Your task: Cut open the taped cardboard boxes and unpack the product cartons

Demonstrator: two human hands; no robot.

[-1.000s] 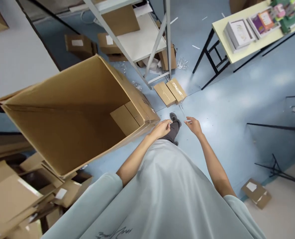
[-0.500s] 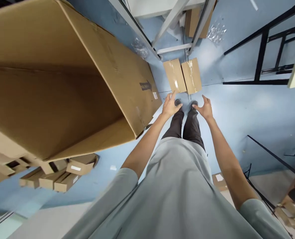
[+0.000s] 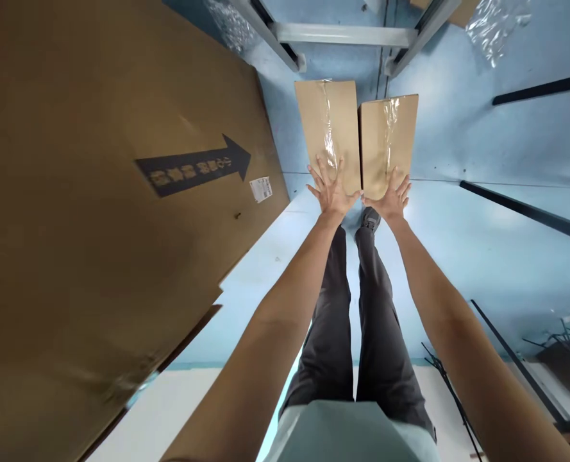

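Note:
Two taped cardboard boxes stand side by side on the blue floor in front of my feet. Over the near end of the left cardboard box (image 3: pixel 330 122) is my left hand (image 3: pixel 331 189), its fingers spread. My right hand (image 3: pixel 389 196) is at the near end of the right cardboard box (image 3: pixel 391 131), with its fingers stretched out and apart. Both thumbs point inward and almost meet near the gap between the boxes. Whether the palms press on the cardboard I cannot tell. Neither hand is wrapped round anything.
A very large cardboard box (image 3: pixel 121 256) with a printed arrow fills the left side. Beyond the small boxes stands a grey metal frame (image 3: pixel 345 34). Clear plastic wrap (image 3: pixel 496 29) lies at the upper right. Black metal bars (image 3: pixel 525 208) reach in from the right.
I have bent lower, so the boxes look larger. Both hands have moved forward and inward from above my feet to the near ends of the two boxes, and their fingers have spread.

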